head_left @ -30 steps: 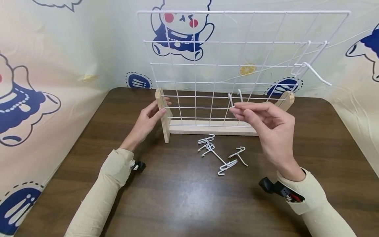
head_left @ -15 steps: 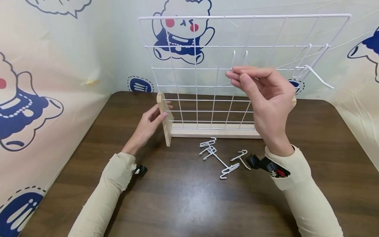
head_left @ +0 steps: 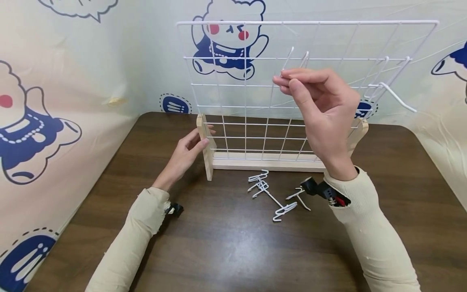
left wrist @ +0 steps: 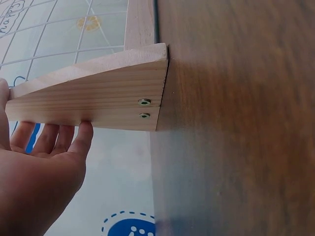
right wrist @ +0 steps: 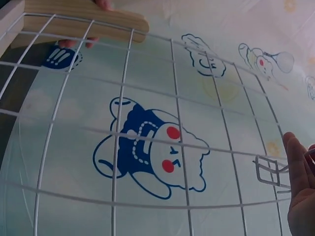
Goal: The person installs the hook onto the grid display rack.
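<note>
Dark wood-grain table, cartoon-print backdrop. At a white wire grid [head_left: 255, 81], the right hand [head_left: 321, 105] pinches a thin white wire hook [head_left: 296, 61] against an upper bar; level prongs would likely seat cleanly. The left hand [head_left: 186, 152] lightly grips the smooth pine foot [head_left: 206, 146]. Spare hooks [head_left: 270, 192] lie nearby.
</note>
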### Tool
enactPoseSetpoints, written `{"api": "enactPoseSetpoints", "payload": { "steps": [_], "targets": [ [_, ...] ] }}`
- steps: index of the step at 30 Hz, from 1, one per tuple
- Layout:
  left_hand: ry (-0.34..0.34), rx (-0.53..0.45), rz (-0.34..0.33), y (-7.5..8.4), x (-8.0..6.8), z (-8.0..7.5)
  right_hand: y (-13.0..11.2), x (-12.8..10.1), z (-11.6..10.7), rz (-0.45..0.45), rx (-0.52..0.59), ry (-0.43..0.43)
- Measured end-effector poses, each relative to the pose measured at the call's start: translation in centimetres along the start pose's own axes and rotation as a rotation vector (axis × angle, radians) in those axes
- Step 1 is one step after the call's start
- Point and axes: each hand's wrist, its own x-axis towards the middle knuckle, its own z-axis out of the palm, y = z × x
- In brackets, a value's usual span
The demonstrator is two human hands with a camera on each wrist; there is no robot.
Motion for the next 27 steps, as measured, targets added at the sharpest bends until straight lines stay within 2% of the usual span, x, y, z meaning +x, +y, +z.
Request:
{"api": "enactPoseSetpoints", "payload": {
  "steps": [5,10,16,18,24,27],
  "targets": [
    [-0.003,0.01,-0.003,0.0,0.0,0.0,0.0,0.0,-0.3,-0.007,-0.072,-0.009],
    [0.002,0.003,0.002,-0.2,0.0,0.1,-0.4,-1.1,-0.6,0.007,-0.128,-0.035],
    [-0.003,-0.008,-0.012,0.2,0.1,0.3,-0.3,-3.3,-2.6,0.032,-0.046,0.036],
    [-0.008,-0.008,-0.019,0.8,0.1,0.4,-0.2,-4.5,-3.6,0.059,-0.066,0.033],
    [-0.015,-0.003,-0.019,2.9,-0.5,0.7,0.5,-8.3,-6.0,0.24,-0.314,-0.207],
    [-0.016,-0.011,-0.01,2.8,-0.7,0.7,1.6,-9.9,-7.4,0.337,-0.398,-0.278]
  ]
}}
